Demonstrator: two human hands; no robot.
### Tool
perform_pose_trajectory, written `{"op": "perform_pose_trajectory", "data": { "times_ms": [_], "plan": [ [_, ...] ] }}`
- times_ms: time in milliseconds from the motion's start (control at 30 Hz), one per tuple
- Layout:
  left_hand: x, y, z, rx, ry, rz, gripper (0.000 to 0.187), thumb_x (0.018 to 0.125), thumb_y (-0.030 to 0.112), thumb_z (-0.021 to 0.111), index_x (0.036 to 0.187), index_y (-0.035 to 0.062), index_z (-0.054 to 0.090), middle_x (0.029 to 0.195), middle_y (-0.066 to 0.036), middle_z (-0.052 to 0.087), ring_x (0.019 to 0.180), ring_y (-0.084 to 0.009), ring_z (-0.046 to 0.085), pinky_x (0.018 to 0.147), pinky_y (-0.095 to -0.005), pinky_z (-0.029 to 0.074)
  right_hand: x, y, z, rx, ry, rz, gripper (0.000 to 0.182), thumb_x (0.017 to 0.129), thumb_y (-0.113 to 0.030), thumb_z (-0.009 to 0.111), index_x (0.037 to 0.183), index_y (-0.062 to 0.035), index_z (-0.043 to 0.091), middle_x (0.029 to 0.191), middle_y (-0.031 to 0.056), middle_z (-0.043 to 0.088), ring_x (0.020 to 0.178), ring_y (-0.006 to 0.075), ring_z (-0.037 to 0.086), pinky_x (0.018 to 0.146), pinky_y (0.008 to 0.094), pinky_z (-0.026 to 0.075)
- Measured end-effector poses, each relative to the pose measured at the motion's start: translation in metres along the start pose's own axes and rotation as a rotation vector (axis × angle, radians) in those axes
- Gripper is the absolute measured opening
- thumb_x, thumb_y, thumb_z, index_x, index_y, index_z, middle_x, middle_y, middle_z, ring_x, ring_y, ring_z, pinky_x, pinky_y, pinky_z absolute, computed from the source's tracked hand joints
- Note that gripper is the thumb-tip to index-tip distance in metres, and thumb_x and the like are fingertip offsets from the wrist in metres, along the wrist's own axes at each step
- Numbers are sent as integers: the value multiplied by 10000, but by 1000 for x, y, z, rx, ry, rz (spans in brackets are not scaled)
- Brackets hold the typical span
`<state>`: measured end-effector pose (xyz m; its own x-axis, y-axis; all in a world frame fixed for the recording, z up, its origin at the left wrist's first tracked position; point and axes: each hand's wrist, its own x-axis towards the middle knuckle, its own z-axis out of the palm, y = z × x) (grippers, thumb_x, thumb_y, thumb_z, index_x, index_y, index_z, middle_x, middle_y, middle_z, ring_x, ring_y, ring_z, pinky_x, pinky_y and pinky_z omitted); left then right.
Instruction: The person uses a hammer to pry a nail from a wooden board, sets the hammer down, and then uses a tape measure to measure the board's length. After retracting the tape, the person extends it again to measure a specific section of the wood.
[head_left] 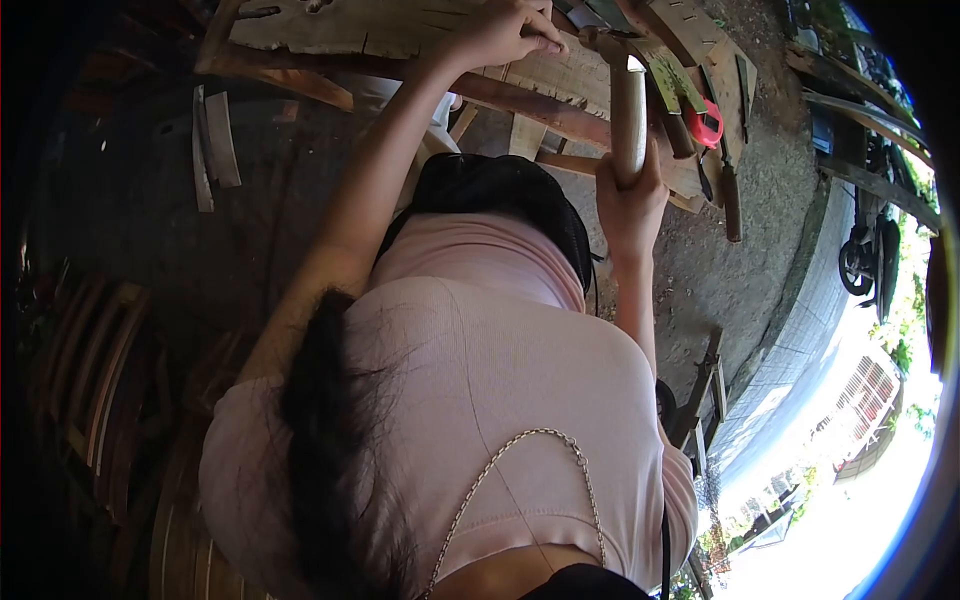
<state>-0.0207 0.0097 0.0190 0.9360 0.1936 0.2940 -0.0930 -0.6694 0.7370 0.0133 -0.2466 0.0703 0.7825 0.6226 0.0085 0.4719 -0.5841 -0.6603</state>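
Head view, tilted so that it looks down over my pink ribbed top (pixel 480 400) and dark hair (pixel 330 440) toward my two hands. My right hand (pixel 628 205) is wrapped tight around the lower end of a pale, smooth round wooden handle (pixel 628 115), which stands upright from my fist toward a cluttered surface of rough weathered wooden planks (pixel 560 85). My left hand (pixel 500 35) reaches out on a straight arm and rests fingers-down, curled, on a pale plank at the top of the surface; I cannot tell whether it grips anything. Just beside the handle lie a red tape measure (pixel 707 125) and several dark-handled tools (pixel 732 200). Loose pale wood offcuts (pixel 215 145) lie on the dark ground to one side. A parked motorcycle (pixel 868 250) stands well apart, beyond a concrete edge, in bright daylight.
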Motion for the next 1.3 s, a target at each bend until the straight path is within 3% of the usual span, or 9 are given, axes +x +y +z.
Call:
{"op": "perform_pose_trajectory", "data": {
  "times_ms": [167, 367, 533, 633, 767, 833, 967, 1033, 1300],
  "plan": [
    [1, -3, 2, 68, 84, 61, 113, 788, 71, 675, 882, 105, 727, 788, -78, 512, 872, -248, 523, 786, -384, 452, 11, 14, 1, -87, -27, -65, 314, 767, -143, 615, 1061, -63, 537, 664, 218, 600, 665, 425, 606, 543, 461, 457],
    [2, 9, -5, 51, -60, -65, 115, 788, 63, 671, 880, 103, 726, 808, -73, 523, 873, -255, 526, 812, -408, 448, 11, 15, 5, -12, 11, -66, 298, 764, -140, 619, 1038, -56, 540, 637, 217, 585, 667, 427, 605, 556, 457, 457],
    [-2, -3, 4, -6, 71, 25, 129, 760, 41, 684, 867, 101, 725, 793, -73, 533, 864, -261, 538, 748, -402, 456, 11, 12, -10, -106, -36, -67, 302, 761, -124, 619, 1038, -36, 537, 630, 224, 579, 660, 426, 605, 552, 453, 452],
    [2, -3, 2, 12, -19, -1, 121, 763, 41, 681, 865, 91, 722, 809, -75, 542, 880, -271, 546, 740, -407, 454, 9, 7, -3, 7, 57, -45, 268, 756, -115, 617, 1000, -38, 537, 633, 223, 581, 651, 434, 595, 551, 453, 451],
    [2, -1, 3, -10, 44, -43, 104, 765, 44, 682, 852, 86, 720, 787, -78, 542, 856, -260, 551, 730, -406, 454, 17, 16, 1, -80, -72, -90, 265, 749, -99, 602, 995, -31, 533, 658, 244, 577, 684, 444, 594, 564, 458, 451],
    [-2, -6, 7, 56, 146, 116, 98, 765, 42, 683, 845, 85, 720, 755, -78, 542, 828, -238, 554, 695, -394, 449, 12, 8, -9, -53, -62, -32, 263, 748, -109, 603, 991, -33, 535, 680, 250, 582, 702, 445, 594, 574, 462, 456],
    [2, -10, 8, 49, 34, 61, 94, 762, 34, 683, 836, 79, 720, 740, -74, 546, 803, -224, 550, 688, -372, 447, 11, 8, 1, 46, 18, -56, 274, 747, -126, 609, 1000, -49, 539, 692, 239, 593, 696, 440, 596, 576, 468, 461],
    [4, -26, 19, 157, 212, 238, 149, 720, 167, 741, 866, 137, 735, 725, -15, 549, 686, -191, 539, 649, -338, 421, 11, 16, 2, -27, -21, -77, 271, 752, -119, 605, 1005, -51, 539, 685, 233, 591, 688, 439, 596, 575, 461, 461],
    [0, -21, 16, 69, 111, 110, 133, 726, 120, 726, 857, 145, 733, 751, -23, 568, 742, -211, 569, 700, -348, 446, 9, 8, 1, -24, -44, -9, 267, 766, -143, 601, 1006, -45, 538, 685, 218, 583, 661, 409, 601, 588, 458, 456]
  ]
}}
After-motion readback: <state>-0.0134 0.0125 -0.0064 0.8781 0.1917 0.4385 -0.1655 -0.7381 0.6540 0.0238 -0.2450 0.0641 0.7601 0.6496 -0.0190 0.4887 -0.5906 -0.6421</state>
